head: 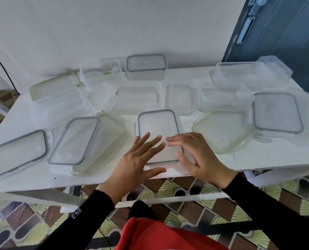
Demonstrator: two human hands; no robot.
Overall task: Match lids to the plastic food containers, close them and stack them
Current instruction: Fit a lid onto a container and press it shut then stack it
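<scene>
White table (258, 159) first, spanning the frame from left edge to right edge, near edge low in the centre. Above it, plain white wall; dark door (285, 33) in the upper right corner. Patterned floor (186, 186) along the bottom, under the table's edge.

On the table, clear plastic ware scattered edge to edge:
- two grey-rimmed flat lids (16, 152) at lower left, side by side, the right one overlapping a yellowish-rimmed lid (112, 134);
- second yellowish lid (222, 132) right of centre, tilted cornerwise;
- square grey-rimmed lid (277, 112) at far right, flat;
- open containers (137, 96) in a loose row across the middle, some nested or overlapping at upper right, hard to separate;
- closed container (146, 69) at top centre against the wall, lid on.

Task piece: centre lid (158, 127), grey-rimmed, long side running away from the camera, seated on a clear centre container (136, 124), walls only faintly visible. Latches: cannot tell.

Left hand (132, 161) at the lid's near left corner, fingers straight and spread, tips lying flat on the lid, thumb out along the table's edge. Right hand (198, 157) at the near right corner, fingers extended over the lid, motion-blurred, gripping nothing. Black sleeves on both arms.

Small clear lid (103, 96) left of centre, in the back row, tilted.
</scene>
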